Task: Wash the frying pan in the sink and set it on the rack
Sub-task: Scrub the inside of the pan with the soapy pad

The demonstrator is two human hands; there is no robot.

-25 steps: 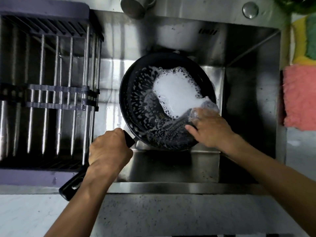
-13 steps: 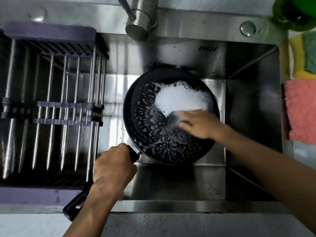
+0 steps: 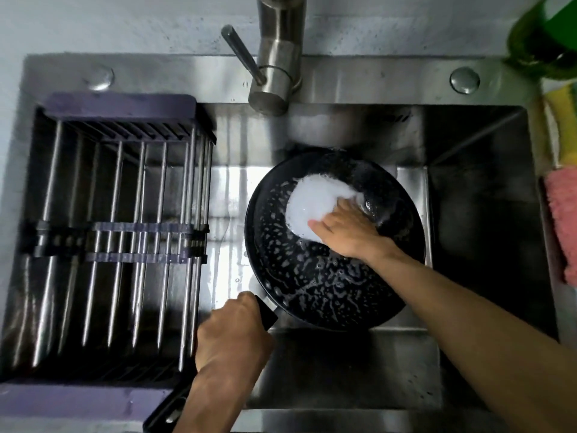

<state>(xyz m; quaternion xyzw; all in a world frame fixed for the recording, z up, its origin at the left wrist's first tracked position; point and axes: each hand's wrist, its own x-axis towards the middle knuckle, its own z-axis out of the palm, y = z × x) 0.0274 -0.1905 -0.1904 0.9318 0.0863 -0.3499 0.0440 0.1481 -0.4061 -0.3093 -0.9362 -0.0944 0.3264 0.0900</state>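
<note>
A black frying pan (image 3: 312,276) lies tilted in the steel sink (image 3: 484,214), its inside speckled with suds and a white patch of foam (image 3: 315,204) at its upper middle. My left hand (image 3: 231,335) grips the pan's black handle (image 3: 267,314) near the bowl; the handle's end (image 3: 168,414) sticks out below my wrist. My right hand (image 3: 346,232) is inside the pan at the foam's right edge, fingers curled over a greyish scrubber (image 3: 363,203) that is blurred and mostly hidden. The purple-framed rack (image 3: 118,232) with metal bars fills the sink's left part.
The faucet (image 3: 274,73) and its lever stand behind the sink, spout above the pan's far left; no water shows. A green bottle (image 3: 543,35), a yellow sponge (image 3: 562,120) and a pink cloth (image 3: 562,214) sit along the right counter.
My right hand has slid from the pan's right rim up and left into the foam. The view has tilted up, bringing the faucet in. My left hand keeps its grip on the handle.
</note>
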